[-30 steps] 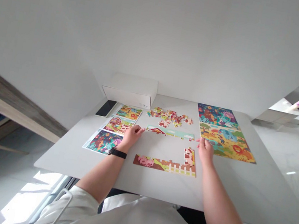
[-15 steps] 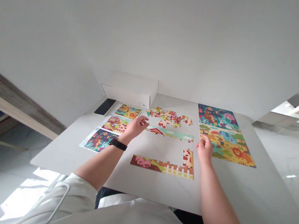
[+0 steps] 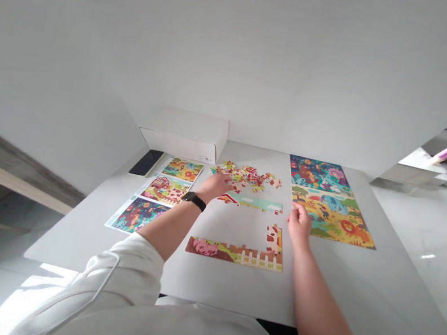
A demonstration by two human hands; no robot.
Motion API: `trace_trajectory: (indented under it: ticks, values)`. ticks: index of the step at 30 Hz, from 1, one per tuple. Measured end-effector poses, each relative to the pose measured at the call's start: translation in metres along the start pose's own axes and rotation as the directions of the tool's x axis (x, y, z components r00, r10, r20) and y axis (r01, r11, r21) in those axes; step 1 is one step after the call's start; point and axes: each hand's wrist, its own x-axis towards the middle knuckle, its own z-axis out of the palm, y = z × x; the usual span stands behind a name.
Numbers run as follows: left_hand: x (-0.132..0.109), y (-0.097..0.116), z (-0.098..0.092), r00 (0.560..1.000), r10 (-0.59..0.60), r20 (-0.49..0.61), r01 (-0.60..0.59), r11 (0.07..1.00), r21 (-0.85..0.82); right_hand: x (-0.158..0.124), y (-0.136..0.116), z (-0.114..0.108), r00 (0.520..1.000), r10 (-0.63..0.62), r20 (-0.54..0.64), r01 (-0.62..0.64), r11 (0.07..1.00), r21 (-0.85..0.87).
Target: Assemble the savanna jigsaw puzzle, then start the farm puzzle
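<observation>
My left hand, with a black watch on its wrist, reaches to the near left edge of a pile of loose jigsaw pieces. Its fingers are apart over the pieces; whether they touch one is unclear. My right hand hovers by the right side of the farm puzzle, fingers curled together; anything inside them is hidden. Between my hands lies a joined top strip with a red barn roof, partly covered by my left hand. Nearer me, a joined bottom strip with a pig and white fence turns up at the right into cow pieces.
At left lies a reference sheet with three pictures, beside a phone. A white box stands against the wall. Two assembled puzzles, one dark blue and one yellow with a lion, lie at right.
My left hand has moved forward and right from above the reference sheet's edge to the loose pieces. My right hand stays near the puzzle's right side. The view has shifted slightly.
</observation>
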Motion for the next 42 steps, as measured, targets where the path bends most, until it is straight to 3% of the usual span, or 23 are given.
trace_trajectory:
  ticks: [9, 19, 25, 32, 37, 42]
  values:
    - [0.003, -0.005, -0.006, 0.997, 0.048, 0.057, -0.054, 0.992, 0.112, -0.002, -0.005, 0.0, 1.0, -0.014, 0.017, 0.014, 0.999, 0.03]
    - [-0.007, -0.035, -0.024, 0.999, -0.022, -0.043, 0.028, 0.989, 0.143, -0.003, -0.009, 0.002, 1.0, 0.011, 0.016, -0.012, 1.0, 0.017]
    - [0.015, -0.027, -0.017, 0.993, -0.014, -0.118, 0.038, 0.979, 0.203, -0.003, -0.009, 0.001, 1.0, -0.005, 0.031, 0.005, 1.0, 0.021]
    - [0.042, -0.022, -0.012, 0.994, -0.074, -0.081, 0.091, 0.968, 0.233, -0.001, -0.005, 0.002, 0.998, -0.006, 0.06, 0.004, 1.0, 0.031]
    - [0.04, -0.021, -0.015, 0.989, -0.119, -0.086, 0.136, 0.964, 0.228, -0.001, -0.003, 0.002, 0.998, -0.01, 0.067, 0.009, 1.0, 0.023]
    - [0.024, -0.024, -0.028, 0.993, -0.038, -0.109, 0.059, 0.978, 0.201, -0.003, -0.005, 0.001, 0.997, -0.016, 0.07, 0.015, 1.0, 0.019]
